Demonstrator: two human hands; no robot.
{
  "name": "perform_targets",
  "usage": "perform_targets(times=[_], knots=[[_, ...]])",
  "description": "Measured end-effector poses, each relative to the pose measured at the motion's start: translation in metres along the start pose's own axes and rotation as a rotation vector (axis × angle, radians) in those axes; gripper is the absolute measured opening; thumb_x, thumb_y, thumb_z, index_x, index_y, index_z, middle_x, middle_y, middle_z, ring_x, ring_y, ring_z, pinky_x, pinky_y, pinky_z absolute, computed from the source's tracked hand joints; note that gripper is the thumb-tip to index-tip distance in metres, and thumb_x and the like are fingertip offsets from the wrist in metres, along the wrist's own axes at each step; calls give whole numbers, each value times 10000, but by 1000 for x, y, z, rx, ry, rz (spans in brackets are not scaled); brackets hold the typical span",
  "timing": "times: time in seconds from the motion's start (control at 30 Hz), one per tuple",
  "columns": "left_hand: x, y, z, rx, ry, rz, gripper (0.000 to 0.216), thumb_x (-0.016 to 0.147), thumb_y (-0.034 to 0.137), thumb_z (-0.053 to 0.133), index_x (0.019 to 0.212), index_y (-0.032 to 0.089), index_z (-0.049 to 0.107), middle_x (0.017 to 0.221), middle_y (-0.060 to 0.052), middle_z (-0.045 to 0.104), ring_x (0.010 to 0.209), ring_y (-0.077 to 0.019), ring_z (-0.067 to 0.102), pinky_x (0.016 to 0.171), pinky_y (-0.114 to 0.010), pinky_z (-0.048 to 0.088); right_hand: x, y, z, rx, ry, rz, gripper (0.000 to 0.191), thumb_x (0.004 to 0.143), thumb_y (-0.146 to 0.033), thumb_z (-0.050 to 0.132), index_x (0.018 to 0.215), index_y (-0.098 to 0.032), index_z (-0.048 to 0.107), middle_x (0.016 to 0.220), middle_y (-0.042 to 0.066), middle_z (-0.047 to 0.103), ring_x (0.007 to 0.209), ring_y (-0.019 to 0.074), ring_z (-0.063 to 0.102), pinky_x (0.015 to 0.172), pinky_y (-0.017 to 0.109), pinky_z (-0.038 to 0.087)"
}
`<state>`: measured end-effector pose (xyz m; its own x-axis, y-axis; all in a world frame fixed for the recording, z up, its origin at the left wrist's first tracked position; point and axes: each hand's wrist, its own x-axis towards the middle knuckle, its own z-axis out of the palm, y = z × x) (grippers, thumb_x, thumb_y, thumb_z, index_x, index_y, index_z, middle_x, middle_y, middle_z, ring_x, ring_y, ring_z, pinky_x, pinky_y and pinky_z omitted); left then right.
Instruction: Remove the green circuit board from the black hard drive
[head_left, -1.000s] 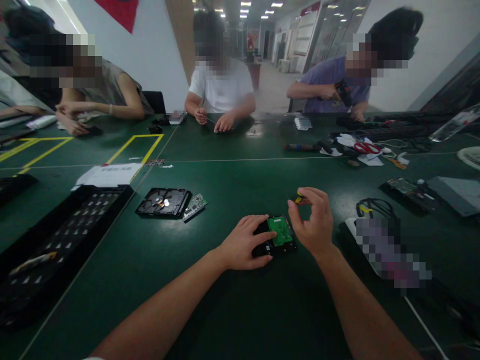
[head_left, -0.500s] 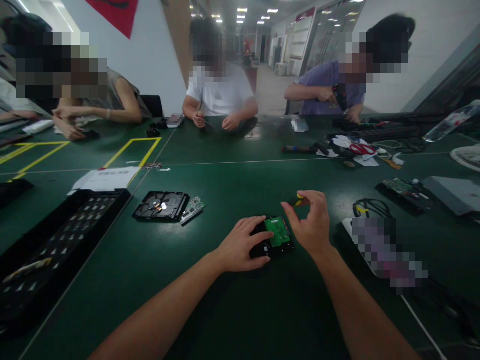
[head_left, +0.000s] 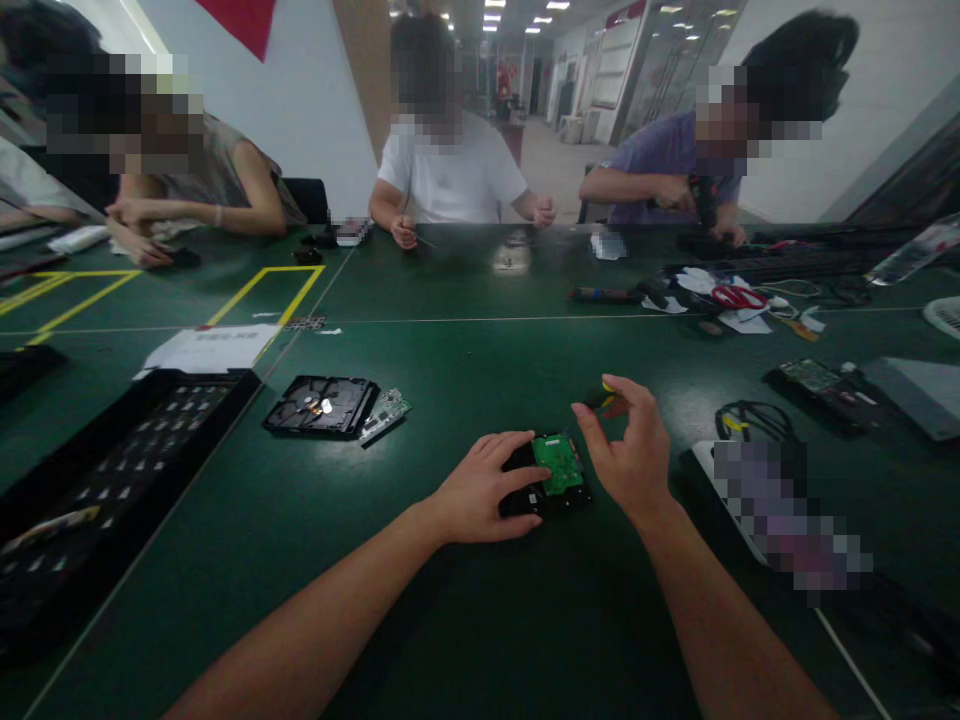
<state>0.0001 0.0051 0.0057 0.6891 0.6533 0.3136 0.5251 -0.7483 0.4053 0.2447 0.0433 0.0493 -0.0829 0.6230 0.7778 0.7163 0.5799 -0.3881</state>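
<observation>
A black hard drive (head_left: 580,502) lies on the green table with its green circuit board (head_left: 560,466) facing up. My left hand (head_left: 484,490) grips it from the left, fingers along the far side and over the board, thumb at the near edge. In my right hand (head_left: 634,455) is a small screwdriver (head_left: 597,398) with a yellow and black handle, pinched between thumb and fingers. Its thin shaft points down toward the drive's far right corner; whether the tip touches a screw is too small to tell.
To the left sit another hard drive (head_left: 319,405), a loose circuit board (head_left: 385,416) and a long black tray (head_left: 169,440). A coiled cable (head_left: 757,420) and a drive-like device (head_left: 825,392) are at right. Several people work across the table.
The screwdriver has turned more upright in my right hand, and its shaft now shows above the drive's corner. My left hand stays on the hard drive. The view has shifted slightly.
</observation>
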Motion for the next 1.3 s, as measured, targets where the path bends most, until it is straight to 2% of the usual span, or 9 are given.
perform_targets(times=[0.1, 0.17, 0.33, 0.43, 0.63, 0.8, 0.97, 1.17, 1.3], knots=[[0, 3, -1, 15, -10, -2, 599, 898, 551, 694, 1417, 263, 614, 1637, -170, 341, 1489, -371, 377, 1191, -568, 346, 0, -1, 1, 28, -36, -15, 485, 996, -238, 609, 1460, -255, 467, 1321, 120, 650, 985, 248, 687, 897, 465, 586], [0, 4, 0, 25, -11, -2, 590, 902, 554, 687, 1409, 260, 621, 1633, -172, 349, 1493, -367, 375, 1196, -564, 338, -1, -2, 1, 53, -36, -20, 489, 1007, -219, 579, 1477, -255, 448, 1331, 122, 649, 1014, 251, 695, 920, 474, 586], [-2, 4, 2, 44, -4, 2, 609, 896, 555, 694, 1425, 265, 606, 1644, -171, 337, 1501, -369, 366, 1199, -570, 332, 0, -2, 1, 10, 55, -61, 462, 936, -272, 730, 1351, -269, 527, 1146, 77, 669, 909, 238, 684, 798, 434, 604], [-3, 3, 3, 50, -4, 3, 615, 889, 552, 704, 1427, 269, 604, 1644, -165, 342, 1499, -372, 370, 1196, -574, 336, 0, -3, 0, -1, 81, -82, 495, 906, -294, 774, 1333, -268, 526, 1155, 83, 662, 921, 244, 679, 771, 430, 606], [-3, 5, 2, 44, 7, 6, 608, 891, 549, 706, 1422, 268, 611, 1637, -169, 352, 1486, -372, 390, 1190, -575, 346, -4, -5, 4, 31, 78, -32, 465, 937, -244, 710, 1356, -251, 509, 1164, 92, 668, 871, 225, 696, 802, 442, 617], [-2, 5, 0, 32, -3, 0, 604, 898, 556, 696, 1420, 265, 614, 1643, -161, 347, 1484, -376, 389, 1191, -576, 346, -3, -3, 4, 117, 29, -23, 494, 970, -188, 626, 1427, -246, 446, 1232, 118, 662, 958, 238, 717, 843, 449, 618], [-3, 4, 3, 33, -3, -2, 617, 888, 554, 709, 1426, 269, 608, 1647, -158, 341, 1484, -374, 387, 1194, -577, 343, -1, -5, 2, 15, 61, -100, 470, 914, -248, 739, 1337, -266, 535, 1163, 101, 635, 987, 263, 666, 750, 423, 621], [-3, 3, 4, 35, -1, -10, 615, 885, 550, 714, 1427, 278, 608, 1644, -149, 348, 1483, -372, 388, 1195, -583, 343, -4, -6, 4, 71, 16, -44, 488, 972, -194, 646, 1423, -281, 484, 1207, 90, 664, 914, 225, 700, 815, 443, 630], [-3, 4, 3, 36, 1, -6, 610, 890, 556, 705, 1423, 273, 611, 1640, -156, 348, 1484, -368, 387, 1197, -573, 339, -2, -7, 3, 72, 30, -94, 488, 936, -227, 710, 1377, -279, 507, 1184, 92, 639, 965, 245, 675, 757, 423, 632]])
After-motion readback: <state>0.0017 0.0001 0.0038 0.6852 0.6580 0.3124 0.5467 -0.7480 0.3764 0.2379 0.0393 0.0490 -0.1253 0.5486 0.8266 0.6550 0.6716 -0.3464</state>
